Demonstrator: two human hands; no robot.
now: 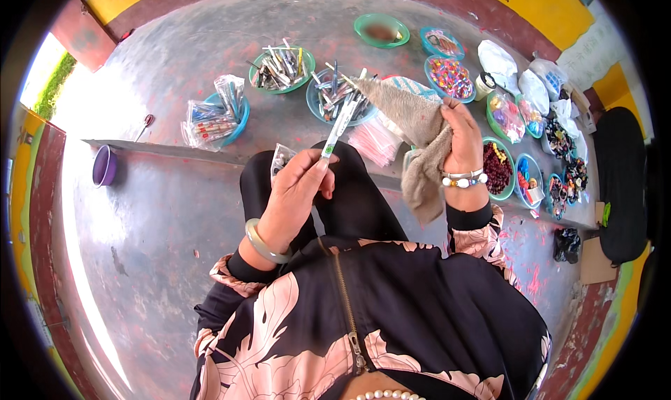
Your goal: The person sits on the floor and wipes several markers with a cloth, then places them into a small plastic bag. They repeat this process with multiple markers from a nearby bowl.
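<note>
My left hand (297, 183) pinches the lower end of a slim white pen-like stick (339, 126) with a green mark. It points up and away, over my knees. My right hand (461, 136) is closed around a greyish-beige cloth (405, 110); one end is drawn out toward the stick's tip and the rest hangs down. I cannot tell whether cloth and stick touch. A small clear packet (282, 159) lies by my left knee, behind the left hand. Beyond the stick is a blue basket (316, 106) of pens, partly covered by it.
A green basket (253, 78) of pens and a blue basket (243, 124) with bagged pens stand on the raised ledge. Pink plastic sleeves (377, 143) lie near the cloth. Bowls of beads (451, 77) and white bags (498, 63) crowd the right. A purple bucket (105, 166) sits lower left.
</note>
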